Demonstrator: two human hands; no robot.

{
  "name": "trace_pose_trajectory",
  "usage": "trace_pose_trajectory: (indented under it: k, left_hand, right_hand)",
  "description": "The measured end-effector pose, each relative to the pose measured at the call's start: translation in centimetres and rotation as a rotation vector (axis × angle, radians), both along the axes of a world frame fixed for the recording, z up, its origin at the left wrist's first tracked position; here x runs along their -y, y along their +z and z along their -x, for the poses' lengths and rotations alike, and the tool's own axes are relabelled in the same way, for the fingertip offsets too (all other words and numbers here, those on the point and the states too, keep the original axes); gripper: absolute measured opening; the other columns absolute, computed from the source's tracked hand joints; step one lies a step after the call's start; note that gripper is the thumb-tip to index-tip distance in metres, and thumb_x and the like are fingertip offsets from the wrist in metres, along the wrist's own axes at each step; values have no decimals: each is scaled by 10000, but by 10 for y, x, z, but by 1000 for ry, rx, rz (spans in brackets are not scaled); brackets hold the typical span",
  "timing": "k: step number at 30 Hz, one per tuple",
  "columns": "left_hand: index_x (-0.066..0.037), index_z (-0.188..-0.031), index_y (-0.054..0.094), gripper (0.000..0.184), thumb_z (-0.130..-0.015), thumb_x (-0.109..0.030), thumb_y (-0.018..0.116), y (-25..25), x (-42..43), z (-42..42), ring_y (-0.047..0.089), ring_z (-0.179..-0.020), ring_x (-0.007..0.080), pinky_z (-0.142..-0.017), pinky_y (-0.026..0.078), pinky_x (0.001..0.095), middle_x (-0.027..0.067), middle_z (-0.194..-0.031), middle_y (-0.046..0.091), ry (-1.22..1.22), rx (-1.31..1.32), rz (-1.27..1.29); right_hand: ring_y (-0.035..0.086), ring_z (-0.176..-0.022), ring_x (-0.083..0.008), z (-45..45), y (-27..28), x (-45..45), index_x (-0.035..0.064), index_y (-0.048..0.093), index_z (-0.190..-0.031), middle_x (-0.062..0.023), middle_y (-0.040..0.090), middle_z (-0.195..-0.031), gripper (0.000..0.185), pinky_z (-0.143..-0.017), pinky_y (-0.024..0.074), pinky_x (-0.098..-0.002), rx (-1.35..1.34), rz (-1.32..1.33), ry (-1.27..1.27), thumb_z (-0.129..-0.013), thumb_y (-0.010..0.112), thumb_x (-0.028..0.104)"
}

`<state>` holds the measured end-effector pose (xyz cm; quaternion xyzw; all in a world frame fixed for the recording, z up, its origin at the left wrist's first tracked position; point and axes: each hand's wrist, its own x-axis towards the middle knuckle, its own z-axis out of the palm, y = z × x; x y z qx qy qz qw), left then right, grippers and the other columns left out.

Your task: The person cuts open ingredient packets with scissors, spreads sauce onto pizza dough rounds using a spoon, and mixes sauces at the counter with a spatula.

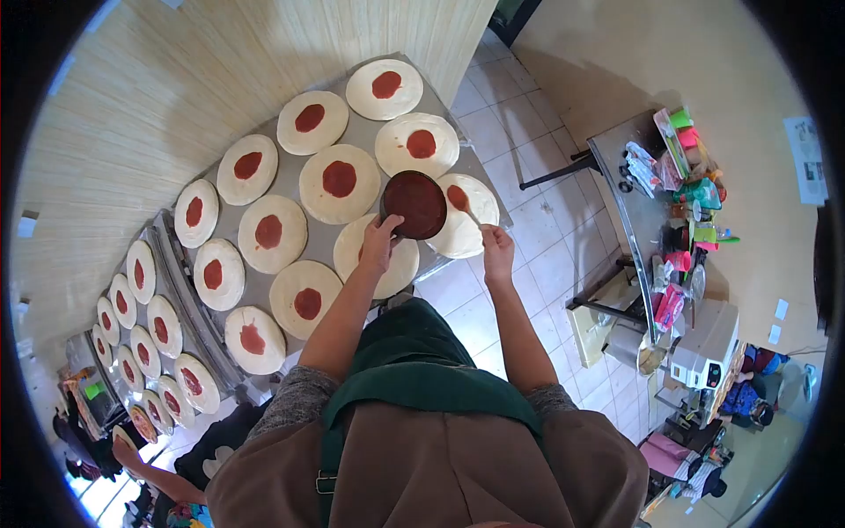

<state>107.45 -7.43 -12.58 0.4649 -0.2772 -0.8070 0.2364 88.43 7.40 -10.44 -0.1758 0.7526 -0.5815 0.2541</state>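
Observation:
My left hand [380, 239] grips the rim of a dark bowl [414, 205] with red sauce inside, held above the dough rounds. A wooden spoon [464, 204] is in my right hand [497, 250], its bowl end red with sauce. That end is over the dough round [466, 236] at the table's right end; whether it touches the dough I cannot tell. Partly under my left hand and the bowl is another dough round [393, 264], its middle mostly hidden. Close by, a dough round [417, 145] carries a red patch of sauce.
Several sauced dough rounds [339, 183] cover the metal table [475, 169]. A second table [176, 264] with more rounds adjoins on the left, where another person's arm [158, 475] reaches in. To the right stands a side table [616, 167] with bags and utensils, beyond a tiled floor [537, 220].

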Motion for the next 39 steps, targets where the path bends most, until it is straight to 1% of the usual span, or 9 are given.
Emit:
trace_pose_trajectory:
  k: [2, 6, 15, 19, 22, 25, 29, 33, 39]
  left_hand:
    - [-37, -1164, 547, 452, -779, -226, 690, 0, -6, -7, 574, -942, 155, -842, 498, 305, 58, -1057, 599, -12, 12, -7]
    - [-32, -1155, 557, 442, -777, -218, 690, -6, -18, -13, 578, -926, 150, -845, 505, 302, 61, -1059, 599, -24, -9, 28]
    - [-38, -1144, 579, 415, -785, -227, 667, 34, -42, -2, 571, -881, 146, -834, 505, 308, 52, -1012, 586, -113, 86, 129]
    - [-32, -1171, 574, 442, -787, -231, 664, 29, -44, -2, 577, -921, 157, -846, 506, 319, 60, -1048, 592, -123, 94, 112]
    - [-37, -1146, 581, 417, -787, -232, 663, 25, -41, -4, 575, -919, 151, -826, 503, 308, 56, -1042, 591, -103, 77, 103]
    - [-47, -1119, 582, 440, -761, -273, 699, 14, -37, -10, 578, -912, 140, -798, 494, 284, 47, -1062, 605, -76, 75, 90]
    - [-42, -1134, 579, 463, -758, -284, 701, -9, -28, -21, 581, -919, 145, -806, 499, 289, 53, -1054, 605, -75, 73, 91]
    - [-39, -1150, 578, 478, -757, -282, 703, -18, -25, -22, 582, -925, 147, -816, 500, 296, 57, -1050, 606, -79, 50, 94]
    - [-38, -1160, 569, 440, -784, -242, 673, 13, -32, -16, 585, -926, 150, -828, 494, 291, 65, -1050, 607, -125, 97, 130]
  right_hand:
    - [584, -562, -249, 0, -12, -14, 46, 608, -896, -91, 543, -600, 149, -526, 450, -390, -560, -196, 0, -907, 581, 192]
    - [600, -593, -316, -1, 6, -21, 85, 583, -861, -135, 582, -631, 80, -523, 457, -436, -1109, -384, 186, -883, 587, 162]
    - [671, -737, -289, -47, 3, -26, 73, 634, -908, -175, 656, -759, 151, -617, 501, -380, -445, -377, 146, -889, 597, 219]
    - [479, -518, -104, -41, -17, -35, 57, 663, -884, 5, 529, -612, 163, -486, 366, -267, 494, -64, 34, -863, 641, 217]
    - [346, -515, -55, -38, 4, -42, 49, 661, -877, 79, 431, -616, 163, -464, 288, -239, 660, 6, -31, -856, 653, 210]
    - [364, -508, -55, -28, 5, -43, 36, 662, -880, 72, 460, -627, 172, -459, 293, -231, 494, 26, -80, -861, 644, 206]
    - [550, -501, -226, -19, -17, -30, 68, 608, -873, -71, 559, -598, 137, -482, 425, -340, -722, -283, -38, -905, 583, 198]
    - [633, -616, -315, -14, -1, -26, 81, 597, -891, -125, 629, -687, 111, -554, 483, -417, -1071, -376, 135, -888, 603, 191]
    - [651, -627, -297, -51, 32, -25, 75, 593, -885, -125, 644, -691, 98, -535, 492, -391, -746, -309, 158, -881, 613, 171]
